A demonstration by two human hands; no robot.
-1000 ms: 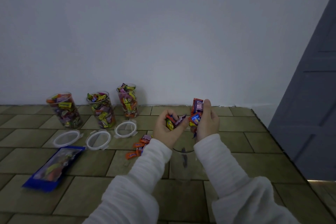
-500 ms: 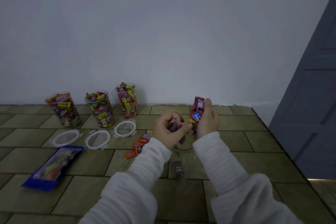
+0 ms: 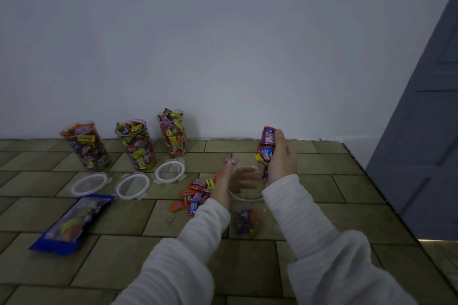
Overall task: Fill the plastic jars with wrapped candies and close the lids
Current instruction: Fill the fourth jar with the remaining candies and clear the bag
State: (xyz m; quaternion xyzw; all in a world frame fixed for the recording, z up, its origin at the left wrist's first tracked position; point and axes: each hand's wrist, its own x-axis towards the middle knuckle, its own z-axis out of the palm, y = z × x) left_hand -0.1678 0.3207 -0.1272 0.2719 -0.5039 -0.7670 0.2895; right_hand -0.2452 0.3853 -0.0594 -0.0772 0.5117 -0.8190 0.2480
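Note:
A clear plastic jar (image 3: 247, 199) stands on the floor between my arms, with a few wrapped candies (image 3: 246, 223) at its bottom. My left hand (image 3: 231, 184) hovers over the jar's mouth with fingers spread and holds nothing. A pink candy (image 3: 231, 161) is just past its fingertips. My right hand (image 3: 278, 158) grips a bunch of wrapped candies (image 3: 266, 148) above the jar's right side. Three jars (image 3: 85, 147) (image 3: 137, 145) (image 3: 173, 132) heaped with candies stand open by the wall. Their three lids (image 3: 90, 183) (image 3: 132, 185) (image 3: 169, 171) lie in front of them.
Loose wrapped candies (image 3: 195, 194) lie on the tiles left of my left wrist. A blue candy bag (image 3: 71, 224) lies flat at the lower left. A white wall runs along the back, and a grey door (image 3: 421, 131) stands at the right.
My left hand has opened over the jar and let its candies fall; more candies now lie in the jar. My right hand still holds its bunch, slightly farther right.

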